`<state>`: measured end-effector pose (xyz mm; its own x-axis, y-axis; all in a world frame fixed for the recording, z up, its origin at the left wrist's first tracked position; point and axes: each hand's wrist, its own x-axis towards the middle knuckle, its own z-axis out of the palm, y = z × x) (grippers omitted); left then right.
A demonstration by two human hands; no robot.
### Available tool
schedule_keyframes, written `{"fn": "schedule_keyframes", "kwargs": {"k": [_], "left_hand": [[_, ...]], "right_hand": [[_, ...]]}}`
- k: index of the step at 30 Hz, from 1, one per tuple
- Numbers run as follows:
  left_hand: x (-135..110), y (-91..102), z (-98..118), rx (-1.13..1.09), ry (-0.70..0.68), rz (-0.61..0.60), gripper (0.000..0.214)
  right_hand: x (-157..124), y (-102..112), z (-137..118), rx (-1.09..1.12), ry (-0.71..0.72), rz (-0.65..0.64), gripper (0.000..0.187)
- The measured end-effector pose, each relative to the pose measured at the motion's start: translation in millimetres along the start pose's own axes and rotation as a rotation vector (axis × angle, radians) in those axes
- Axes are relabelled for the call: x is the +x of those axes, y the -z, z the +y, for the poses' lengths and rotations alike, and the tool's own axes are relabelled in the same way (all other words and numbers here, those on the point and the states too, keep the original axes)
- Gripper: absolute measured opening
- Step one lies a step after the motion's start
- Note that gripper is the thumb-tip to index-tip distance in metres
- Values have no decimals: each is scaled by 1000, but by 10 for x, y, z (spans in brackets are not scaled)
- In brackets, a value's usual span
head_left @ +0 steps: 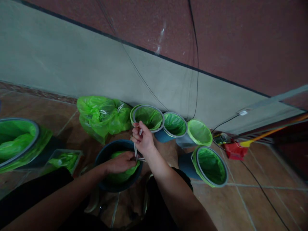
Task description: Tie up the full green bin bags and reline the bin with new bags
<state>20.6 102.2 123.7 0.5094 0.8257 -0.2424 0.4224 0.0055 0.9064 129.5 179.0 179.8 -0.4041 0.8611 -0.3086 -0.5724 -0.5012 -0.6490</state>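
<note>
Between my legs stands a dark blue bin [102, 162] with a green garbage bag [120, 176] inside it. Above the bin, my right hand [144, 139] is closed around a white drawstring [135, 150], which stretches taut below the fist. My left hand [121, 162] reaches over the bin and pinches the bag's gathered top where the white string comes out. Its fingertips are partly hidden, so I cannot tell exactly how much of the string they hold.
Tied green bags [103, 115] lean against the wall. Lined bins [174, 125] stand to the right, another lined bin [36, 141] at far left. A clear box [80, 157] holds green bags. A red dustpan [235, 150] and black cable [264, 191] lie at right.
</note>
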Motion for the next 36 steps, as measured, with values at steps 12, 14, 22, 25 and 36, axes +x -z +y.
{"fn": "schedule_keyframes", "kwargs": {"k": [12, 14, 22, 25, 36], "left_hand": [[104, 196, -214, -466, 229, 379, 29], [99, 238, -175, -511, 232, 422, 27], [57, 327, -129, -630, 279, 533, 26], [57, 376, -156, -500, 260, 470, 20], [-6, 369, -61, 523, -263, 329, 28]], "right_hand": [[-90, 438, 174, -1486, -57, -77, 25], [-153, 436, 157, -1624, -80, -146, 19], [-270, 401, 6, -1681, -135, -322, 31], [-280, 461, -3, -1620, -315, -462, 35], [-41, 598, 154, -1083, 94, -218, 21]]}}
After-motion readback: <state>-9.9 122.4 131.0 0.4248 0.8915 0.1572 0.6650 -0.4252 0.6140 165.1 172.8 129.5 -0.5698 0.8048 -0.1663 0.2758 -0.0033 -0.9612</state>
